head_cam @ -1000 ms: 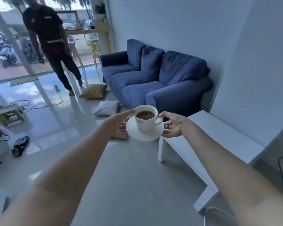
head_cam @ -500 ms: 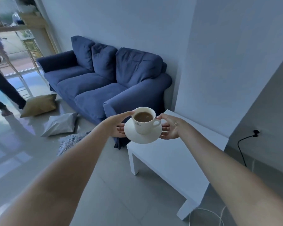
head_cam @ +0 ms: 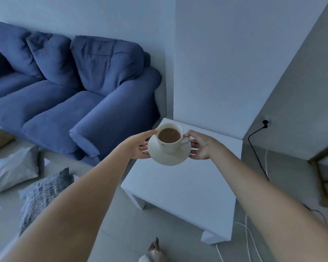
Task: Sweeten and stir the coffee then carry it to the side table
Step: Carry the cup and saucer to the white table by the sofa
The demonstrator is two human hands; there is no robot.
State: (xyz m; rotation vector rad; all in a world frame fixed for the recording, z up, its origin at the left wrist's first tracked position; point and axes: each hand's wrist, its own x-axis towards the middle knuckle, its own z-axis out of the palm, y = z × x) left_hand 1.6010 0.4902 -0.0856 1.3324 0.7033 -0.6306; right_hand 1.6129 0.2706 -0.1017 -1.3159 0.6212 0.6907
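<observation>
Change since the earlier views: room swung left across the frame; the standing figure and glass doors are gone from view, the blue sofa (head_cam: 68,103) fills the left, and the white side table (head_cam: 180,188) now lies directly below and ahead of the arms. Cup and saucer have come from over open floor to over the table's far half. Judged meaning: carry nearly complete; only lowering and release remain.

Item 1. White cup (head_cam: 170,138), upright on white saucer (head_cam: 169,155), filled with milky brown coffee, surface close to the rim, handle turned to the right. Held in the air above the table top, not yet resting on it.

Item 2. Left hand (head_cam: 138,146), partly closed on the saucer's left edge, fingers beneath, thumb reaching up to the cup's rim.

Item 3. Right hand (head_cam: 201,146), partly closed on the saucer's right edge, fingers beneath, thumb beside the cup handle.

Item 4. Bare foot (head_cam: 155,250), on the floor just short of the table.

Risk, judged: full cup; any tilt while lowering would spill.
</observation>
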